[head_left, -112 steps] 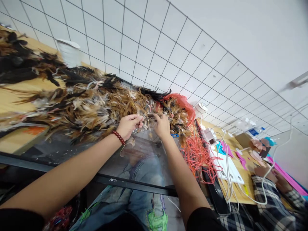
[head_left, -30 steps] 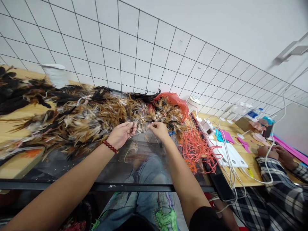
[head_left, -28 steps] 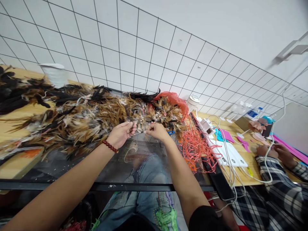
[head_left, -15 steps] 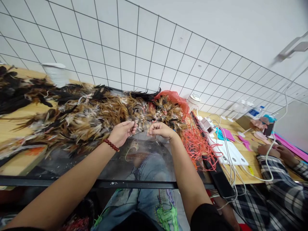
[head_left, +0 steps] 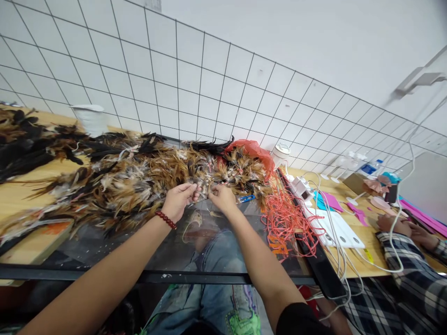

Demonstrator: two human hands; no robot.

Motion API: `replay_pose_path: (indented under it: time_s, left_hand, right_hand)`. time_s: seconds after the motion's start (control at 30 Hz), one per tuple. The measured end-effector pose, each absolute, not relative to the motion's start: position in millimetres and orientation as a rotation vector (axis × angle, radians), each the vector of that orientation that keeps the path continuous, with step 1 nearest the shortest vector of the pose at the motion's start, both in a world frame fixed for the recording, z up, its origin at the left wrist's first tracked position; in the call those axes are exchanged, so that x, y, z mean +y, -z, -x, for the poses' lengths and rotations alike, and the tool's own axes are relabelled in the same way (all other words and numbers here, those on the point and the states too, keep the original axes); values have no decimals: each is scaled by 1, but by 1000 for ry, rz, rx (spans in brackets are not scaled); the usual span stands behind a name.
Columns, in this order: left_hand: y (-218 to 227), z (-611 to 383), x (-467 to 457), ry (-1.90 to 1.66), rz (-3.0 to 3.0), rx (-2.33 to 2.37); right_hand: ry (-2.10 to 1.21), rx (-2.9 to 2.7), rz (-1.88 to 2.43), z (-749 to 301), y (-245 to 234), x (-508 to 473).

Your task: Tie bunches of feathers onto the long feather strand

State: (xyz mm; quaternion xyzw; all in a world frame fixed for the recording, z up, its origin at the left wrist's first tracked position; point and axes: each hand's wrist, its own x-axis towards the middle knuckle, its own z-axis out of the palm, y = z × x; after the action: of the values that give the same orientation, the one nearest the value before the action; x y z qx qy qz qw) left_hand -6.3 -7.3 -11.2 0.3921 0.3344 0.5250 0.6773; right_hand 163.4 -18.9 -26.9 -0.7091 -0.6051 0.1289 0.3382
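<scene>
My left hand (head_left: pixel 179 201), with a dark red bead bracelet (head_left: pixel 165 219) at the wrist, is closed in a pinch at the front edge of a big heap of brown, black and white feathers (head_left: pixel 139 174). Close beside it, my right hand (head_left: pixel 223 197) also pinches, its fingertips turned toward the left ones. Whatever lies between the fingers is too small to make out. Below the hands, a thin pale looped strand (head_left: pixel 192 225) lies on the dark glossy work surface (head_left: pixel 164 253). Just right of my right hand is a small blue object (head_left: pixel 247 198).
A tangle of red cord (head_left: pixel 288 218) lies to the right, by a black phone (head_left: pixel 323 272), white cables and a power strip (head_left: pixel 302 188). A red plastic bag (head_left: pixel 254 151) and a white spool (head_left: pixel 91 121) stand behind. A co-worker's plaid sleeve (head_left: pixel 401 253) is at far right.
My right hand has moved left, closer to my left hand, uncovering the blue object. The view has shifted slightly, so the whole scene sits a little lower.
</scene>
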Motion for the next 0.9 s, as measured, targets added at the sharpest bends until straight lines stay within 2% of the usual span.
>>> replay_pose_path:
  time_s: [0.07,0.23,0.3,0.5,0.9]
  left_hand:
    - [12,6,-8,-1159,-879,747]
    - [13,6,-9,-1076,-863,768]
    - [12,6,-9,-1036,-855,791]
    - [9,5,-11,-989,-818,825]
    - [11,5,-13,-901,-978,793]
  right_hand:
    - [-423,-1532,1761,-161,26,-16]
    - [-1103,-1083,1277,-170,8,-22]
    - [-1248,-1037,1171,-170,4,-25]
    - [-1249,-1148,1104,-159,6,-30]
    - [-973,-1331,1140,-154,5,-27]
